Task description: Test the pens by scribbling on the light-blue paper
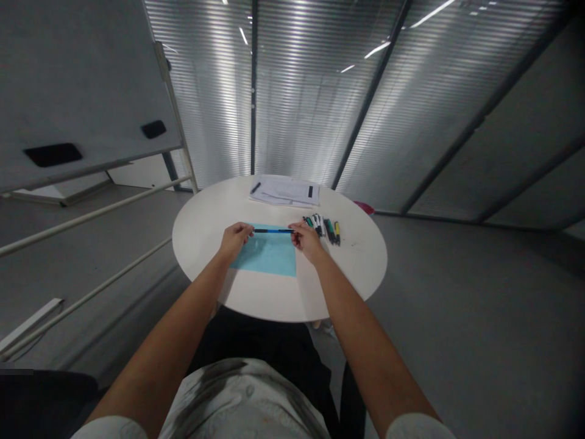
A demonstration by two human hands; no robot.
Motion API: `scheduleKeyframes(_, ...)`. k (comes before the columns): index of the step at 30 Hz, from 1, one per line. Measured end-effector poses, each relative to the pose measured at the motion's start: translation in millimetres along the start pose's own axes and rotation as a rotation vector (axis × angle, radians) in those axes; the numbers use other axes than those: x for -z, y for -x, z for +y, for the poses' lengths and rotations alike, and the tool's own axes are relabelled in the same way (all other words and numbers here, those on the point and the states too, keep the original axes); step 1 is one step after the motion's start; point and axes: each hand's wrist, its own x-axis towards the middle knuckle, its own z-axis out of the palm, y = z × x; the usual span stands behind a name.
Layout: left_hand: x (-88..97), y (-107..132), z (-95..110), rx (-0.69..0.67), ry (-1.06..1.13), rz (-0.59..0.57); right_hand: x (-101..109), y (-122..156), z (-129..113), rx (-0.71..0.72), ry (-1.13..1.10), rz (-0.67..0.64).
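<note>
Pen: blue-and-black pen [274, 230], lying sideways along the far edge of the light-blue paper [267, 256]
Left hand [235, 239]: pinching the pen's left end
Right hand [307, 239]: pinching its right end

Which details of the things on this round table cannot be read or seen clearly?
Head view:
The ends of the blue-and-black pen: hidden by the left hand and right hand.
Print on the papers: too small.
Labels on the bunched markers: too small.
The red thing behind the table: cut off by the table's rim, so its kind is unclear.
</note>
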Motion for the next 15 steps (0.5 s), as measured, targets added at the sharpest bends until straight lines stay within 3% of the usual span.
scheduleKeyframes(15, 3.8, -4.5, -7.9, -0.003, -0.003, 0.001, 0.8, -1.3, 1.0, -0.001, 0.02, -0.005)
